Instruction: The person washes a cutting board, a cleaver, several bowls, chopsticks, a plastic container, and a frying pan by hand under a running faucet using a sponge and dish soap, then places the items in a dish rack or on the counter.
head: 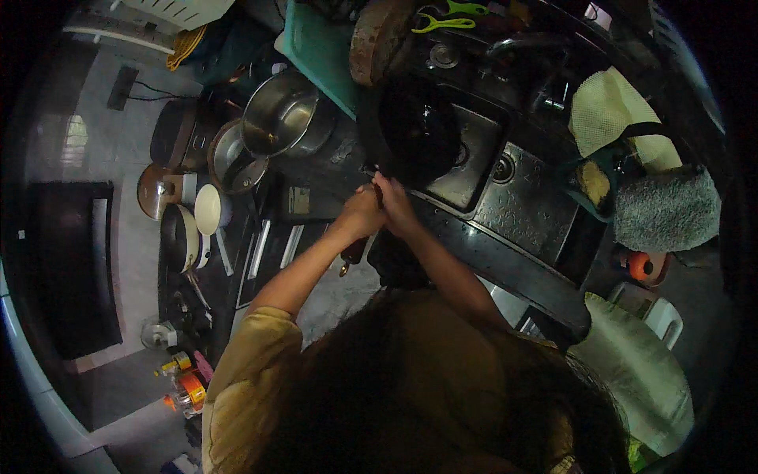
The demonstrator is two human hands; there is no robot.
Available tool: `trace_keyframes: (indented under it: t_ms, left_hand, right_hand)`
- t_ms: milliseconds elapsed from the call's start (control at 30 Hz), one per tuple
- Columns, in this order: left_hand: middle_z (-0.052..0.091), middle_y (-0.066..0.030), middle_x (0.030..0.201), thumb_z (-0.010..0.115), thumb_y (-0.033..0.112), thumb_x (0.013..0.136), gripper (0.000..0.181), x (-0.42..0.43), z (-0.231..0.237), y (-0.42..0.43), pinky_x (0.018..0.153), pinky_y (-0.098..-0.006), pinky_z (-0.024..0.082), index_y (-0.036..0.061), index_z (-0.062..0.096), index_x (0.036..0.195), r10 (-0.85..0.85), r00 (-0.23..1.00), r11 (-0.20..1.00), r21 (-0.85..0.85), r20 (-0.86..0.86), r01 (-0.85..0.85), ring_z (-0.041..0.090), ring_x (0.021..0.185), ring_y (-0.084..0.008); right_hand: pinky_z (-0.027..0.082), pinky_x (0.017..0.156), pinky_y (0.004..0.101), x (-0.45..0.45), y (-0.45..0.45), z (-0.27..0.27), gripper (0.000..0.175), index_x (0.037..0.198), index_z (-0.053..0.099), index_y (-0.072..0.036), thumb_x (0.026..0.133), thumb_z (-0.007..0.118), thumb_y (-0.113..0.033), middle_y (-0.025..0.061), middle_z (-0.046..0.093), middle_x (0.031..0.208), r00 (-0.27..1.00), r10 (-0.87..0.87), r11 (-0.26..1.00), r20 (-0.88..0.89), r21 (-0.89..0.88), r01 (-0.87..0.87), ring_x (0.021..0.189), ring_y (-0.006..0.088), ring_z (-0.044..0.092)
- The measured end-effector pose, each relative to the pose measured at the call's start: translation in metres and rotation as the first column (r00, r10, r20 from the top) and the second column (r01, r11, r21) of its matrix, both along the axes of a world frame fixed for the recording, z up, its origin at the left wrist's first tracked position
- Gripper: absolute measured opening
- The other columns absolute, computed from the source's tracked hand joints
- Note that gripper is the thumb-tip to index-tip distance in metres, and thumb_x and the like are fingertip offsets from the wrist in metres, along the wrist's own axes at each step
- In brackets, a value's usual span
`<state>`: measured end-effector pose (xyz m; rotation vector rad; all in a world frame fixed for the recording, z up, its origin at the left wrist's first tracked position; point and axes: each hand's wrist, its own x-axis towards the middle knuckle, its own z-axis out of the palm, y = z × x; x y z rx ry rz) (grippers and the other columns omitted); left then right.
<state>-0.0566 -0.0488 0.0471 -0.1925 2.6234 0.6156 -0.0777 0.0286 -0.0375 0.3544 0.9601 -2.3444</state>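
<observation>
Both of my hands are closed, one over the other, around the dark handle [354, 252] of a large black wok [417, 127]. My left hand [363, 212] lies on the side towards the stove, and my right hand [395, 201] is pressed close beside it. Below my left hand the handle's end sticks out, with a brass-coloured hanging ring. The wok is over the left part of the metal sink [482, 133] and hides some of its basin. Its inside is too dark to make out.
Left of the wok stand a steel pot [281, 112], a pan [237, 157] and several smaller pans. A green cutting board [317, 50] and a round wooden block [379, 41] stand behind. The faucet [527, 41] is beyond the sink, with a grey cloth [666, 210] at right.
</observation>
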Motion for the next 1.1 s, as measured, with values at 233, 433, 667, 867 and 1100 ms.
trace_keyframes:
  t_ms: [233,433,667,867,1100]
  left_hand:
    - [0.059,-0.024,0.086,0.061,0.015,0.07,0.048,-0.015,0.034,0.032,0.067,-0.041,0.05,-0.0087,0.04,0.105,-0.027,0.999,0.892,-0.453,-0.044,0.004,0.061,0.079,-0.0358]
    - [0.062,-0.0149,0.074,0.052,0.009,0.077,0.035,-0.011,0.011,0.044,0.042,-0.0289,0.049,-0.0082,0.041,0.105,-0.377,0.9,0.538,-0.842,-0.217,0.022,0.063,0.055,-0.0207]
    - [0.062,-0.0155,0.075,0.05,0.008,0.078,0.027,-0.014,0.007,0.049,0.042,-0.0277,0.049,-0.0045,0.042,0.101,-0.403,0.895,0.492,-0.87,-0.192,0.035,0.063,0.056,-0.0189]
    - [0.06,-0.0233,0.08,0.057,0.01,0.073,0.036,-0.023,0.006,0.044,0.062,-0.0425,0.05,-0.0033,0.039,0.102,-0.147,0.986,0.879,-0.468,-0.084,0.091,0.061,0.072,-0.0362]
    - [0.058,-0.0263,0.089,0.061,0.012,0.07,0.046,-0.028,-0.043,0.03,0.075,-0.0444,0.045,-0.0058,0.039,0.107,-0.046,0.998,0.999,0.021,-0.041,0.046,0.055,0.087,-0.0415]
  right_hand:
    - [0.049,0.067,0.0339,-0.022,-0.004,0.032,0.038,0.085,0.044,-0.006,0.088,0.044,-0.043,0.0115,0.056,0.075,0.996,-0.027,0.908,0.091,-0.415,0.062,0.068,0.0218,0.059]
    - [0.051,0.069,0.0413,-0.032,-0.001,0.025,0.043,0.08,0.048,-0.004,0.09,0.04,-0.045,0.0132,0.057,0.074,0.998,-0.05,0.902,0.042,-0.428,0.063,0.069,0.0277,0.062]
    - [0.052,0.068,0.0406,-0.036,0.004,0.019,0.041,0.083,0.048,-0.003,0.091,0.038,-0.042,0.014,0.056,0.071,0.995,-0.043,0.911,0.089,-0.405,0.076,0.066,0.0262,0.061]
    - [0.05,0.063,0.0363,-0.04,0.008,-0.01,0.038,0.092,0.045,-0.002,0.091,0.041,-0.04,0.0128,0.056,0.076,0.989,-0.063,0.986,0.131,-0.143,0.082,0.067,0.0232,0.059]
    - [0.045,0.064,0.0308,-0.048,0.035,-0.041,0.042,0.095,0.05,0.0,0.083,0.053,-0.04,0.0069,0.055,0.078,0.98,0.181,0.868,-0.08,0.481,-0.121,0.071,0.0148,0.053]
